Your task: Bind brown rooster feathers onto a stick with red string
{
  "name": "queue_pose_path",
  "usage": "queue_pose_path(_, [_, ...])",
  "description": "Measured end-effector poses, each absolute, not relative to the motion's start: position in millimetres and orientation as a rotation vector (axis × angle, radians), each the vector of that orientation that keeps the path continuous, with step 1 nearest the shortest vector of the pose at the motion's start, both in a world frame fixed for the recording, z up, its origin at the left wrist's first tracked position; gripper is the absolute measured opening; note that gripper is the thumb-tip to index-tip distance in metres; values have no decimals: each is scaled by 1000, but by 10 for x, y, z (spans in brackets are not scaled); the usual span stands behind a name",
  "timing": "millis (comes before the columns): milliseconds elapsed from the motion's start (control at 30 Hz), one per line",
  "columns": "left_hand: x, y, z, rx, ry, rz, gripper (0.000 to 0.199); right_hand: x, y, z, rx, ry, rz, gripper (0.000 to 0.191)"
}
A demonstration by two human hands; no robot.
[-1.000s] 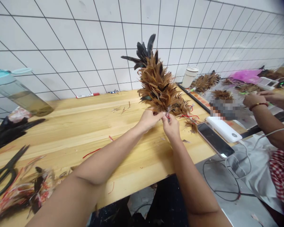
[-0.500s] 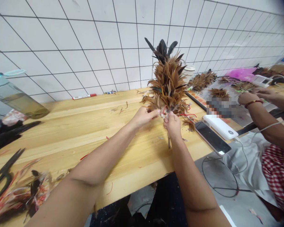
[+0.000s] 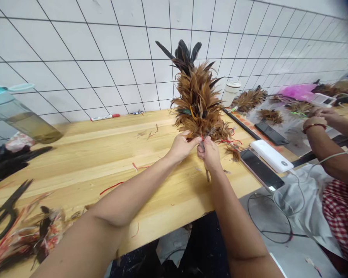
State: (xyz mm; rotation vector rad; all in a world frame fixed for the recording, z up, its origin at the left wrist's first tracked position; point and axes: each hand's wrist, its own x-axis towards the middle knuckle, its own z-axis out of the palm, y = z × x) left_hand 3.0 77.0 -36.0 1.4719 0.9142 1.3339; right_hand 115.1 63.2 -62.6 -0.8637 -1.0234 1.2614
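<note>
A tall bundle of brown feathers with dark tips, a feather duster (image 3: 197, 101), stands nearly upright above my hands. My left hand (image 3: 184, 147) grips the bound base of the feathers from the left. My right hand (image 3: 209, 154) is closed around the base too, and a thin stick (image 3: 207, 175) pokes out below it. Red thread (image 3: 230, 141) trails from the bundle to the right. My fingers hide the binding point. Both hands are above the wooden table (image 3: 104, 154).
Black scissors (image 3: 5, 212) and scraps lie at the near left, by black feathers (image 3: 14, 162) and a glass bottle (image 3: 23, 116). A phone (image 3: 261, 170) and power bank (image 3: 271, 155) sit right. A co-worker's hands (image 3: 319, 117) work among other feather dusters (image 3: 249, 100).
The bundle has swung from leaning right to nearly upright. My left hand has closed back onto its base, and the stick now shows below my right hand.
</note>
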Motion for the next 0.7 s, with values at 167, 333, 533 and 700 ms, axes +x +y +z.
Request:
queue_pose_path(167, [5,764,-356,1598,1031,1381,16,1146,641,-621,-825,-1064,1271,56])
queue_pose_path(333, [-17,802,-385,1707,1108,1396,11,1154,621,-599,-810,-1135,1291,52])
queue_pose_path(533, [-19,783,-335,1717,1191,1387,17,1162,622,-613,-807,-1092,1350,49])
queue_pose_path(700, [-150,870,-286,1699,1234,1463,16,1186,639,-618,-849,-1032,1303,48])
